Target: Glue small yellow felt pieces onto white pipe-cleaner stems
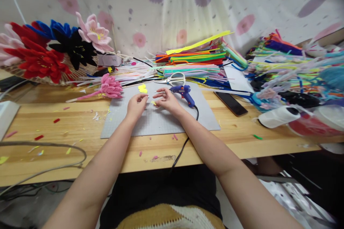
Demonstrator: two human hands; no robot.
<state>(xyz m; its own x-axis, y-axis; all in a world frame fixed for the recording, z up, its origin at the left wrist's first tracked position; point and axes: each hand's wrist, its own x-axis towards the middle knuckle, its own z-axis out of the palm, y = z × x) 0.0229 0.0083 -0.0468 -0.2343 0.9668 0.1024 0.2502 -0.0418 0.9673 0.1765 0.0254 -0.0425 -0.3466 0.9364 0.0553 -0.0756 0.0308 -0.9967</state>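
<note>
Over the grey mat (161, 125), my left hand (137, 105) has its fingers pinched together; what they hold, if anything, is too small to name. Facing it, my right hand (167, 101) has its fingers spread, with a small yellow piece (153, 103) near its thumb and fingertips. Just beyond my left hand lie yellow pieces (142, 88) on the mat. A blue glue gun (184, 93) rests beside my right hand. White-handled scissors (177, 78) lie at the back edge of the mat.
A pink fuzzy flower (110, 86) lies left of the mat, below large fuzzy flowers (43, 62). Bundles of coloured pipe cleaners (196, 59) line the back. To the right are a phone (230, 103) and a white bottle (279, 117). A black cord (185, 145) crosses the table's front edge.
</note>
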